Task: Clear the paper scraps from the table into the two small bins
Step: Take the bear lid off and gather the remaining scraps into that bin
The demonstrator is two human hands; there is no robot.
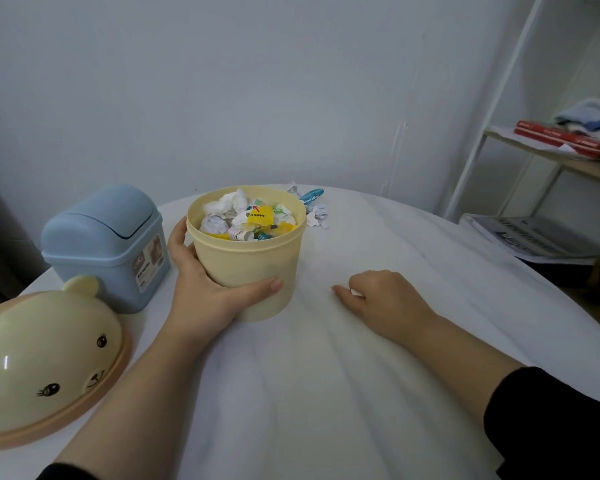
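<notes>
Left hand (196,289) grips the yellow bin (257,261) mid-table, stuffed with paper scraps (248,216); loose scraps (315,206) lie just behind it, far side. Right hand (387,299) curls round a tiny white scrap (355,292).

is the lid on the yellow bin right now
No, the yellow bin stands open with scraps showing, and the bear-face lid lies on the table beside it.

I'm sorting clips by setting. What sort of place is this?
Most likely a room in a home, perhaps a bedroom or study: a cloth-covered table, a white shelf rack holding folded clothes, and two small desktop bins, the blue bin and the yellow bin.
</notes>
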